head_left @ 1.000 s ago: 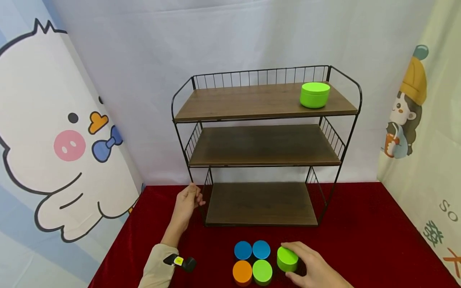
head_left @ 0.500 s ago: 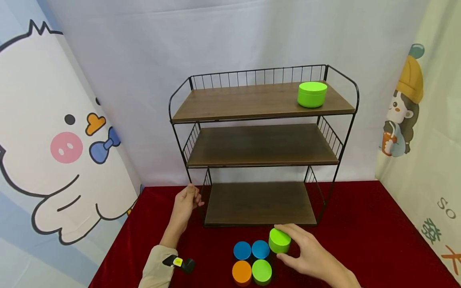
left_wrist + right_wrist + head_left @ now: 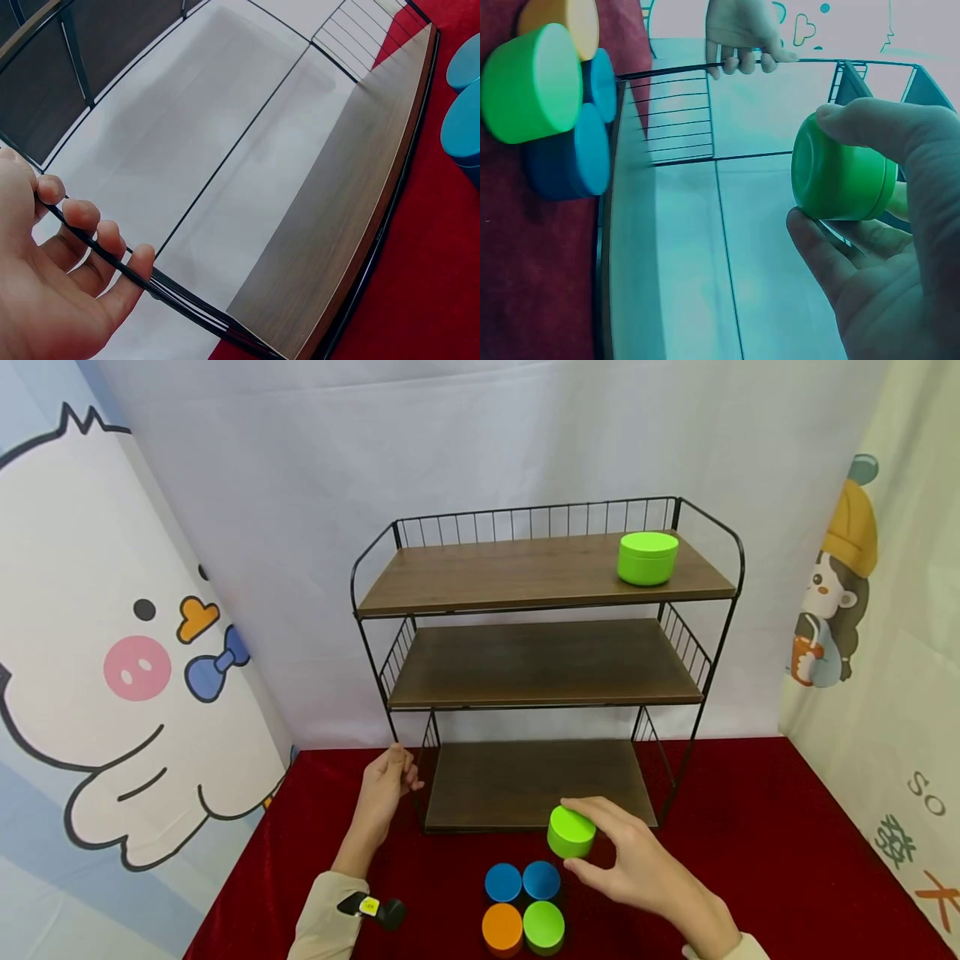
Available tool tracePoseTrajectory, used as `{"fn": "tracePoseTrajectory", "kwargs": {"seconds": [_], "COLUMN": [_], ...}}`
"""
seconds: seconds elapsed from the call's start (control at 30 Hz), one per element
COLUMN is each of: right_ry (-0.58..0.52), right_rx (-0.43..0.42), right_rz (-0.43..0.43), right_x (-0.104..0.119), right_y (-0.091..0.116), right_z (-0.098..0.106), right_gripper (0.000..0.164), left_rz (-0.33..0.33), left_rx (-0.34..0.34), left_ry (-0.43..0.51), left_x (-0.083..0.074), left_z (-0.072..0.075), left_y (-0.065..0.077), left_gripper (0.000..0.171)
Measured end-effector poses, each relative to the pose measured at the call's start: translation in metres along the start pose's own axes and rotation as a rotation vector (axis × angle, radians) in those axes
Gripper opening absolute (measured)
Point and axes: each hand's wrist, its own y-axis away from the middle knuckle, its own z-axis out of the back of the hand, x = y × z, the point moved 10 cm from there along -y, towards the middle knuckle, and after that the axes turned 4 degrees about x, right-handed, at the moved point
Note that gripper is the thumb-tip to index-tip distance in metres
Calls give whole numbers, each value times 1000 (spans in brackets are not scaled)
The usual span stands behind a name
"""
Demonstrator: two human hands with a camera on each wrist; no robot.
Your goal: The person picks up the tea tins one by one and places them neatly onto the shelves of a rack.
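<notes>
My right hand (image 3: 637, 864) grips a round green tub (image 3: 571, 833) between thumb and fingers, held in the air before the bottom shelf's front edge. In the right wrist view the same green tub (image 3: 838, 172) is tilted on its side. My left hand (image 3: 384, 789) curls its fingers round the black metal post at the left of the rack; the left wrist view shows the fingers (image 3: 79, 214) wrapped about that bar. Another green tub (image 3: 647, 560) stands on the right of the top shelf (image 3: 517, 572).
On the red cloth (image 3: 750, 860) stand two blue tubs (image 3: 503, 882), an orange tub (image 3: 502, 930) and a green-lidded tub (image 3: 543, 927), close together. Behind them is the rack with its middle shelf (image 3: 543, 662) and bottom shelf (image 3: 536, 783). Printed curtains hang around it.
My right hand has lifted the green tub off the cloth and carried it up, forward and slightly left. The left hand stays on the rack's post.
</notes>
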Motion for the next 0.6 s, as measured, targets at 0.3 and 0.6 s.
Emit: {"fn": "tracePoseTrajectory", "kwargs": {"seconds": [0.3, 0.6], "right_ry": [16, 64], "right_rx": [-65, -101], "right_rz": [59, 130], "right_x": [9, 20], "right_y": [-16, -39], "right_z": [30, 61], "right_gripper": [72, 75], "left_rz": [-4, -7], "left_rx": [-2, -4], "left_ry": [6, 7], "left_x": [0, -1], "left_z": [0, 0], "left_y": [1, 0], "left_gripper": [56, 55]}}
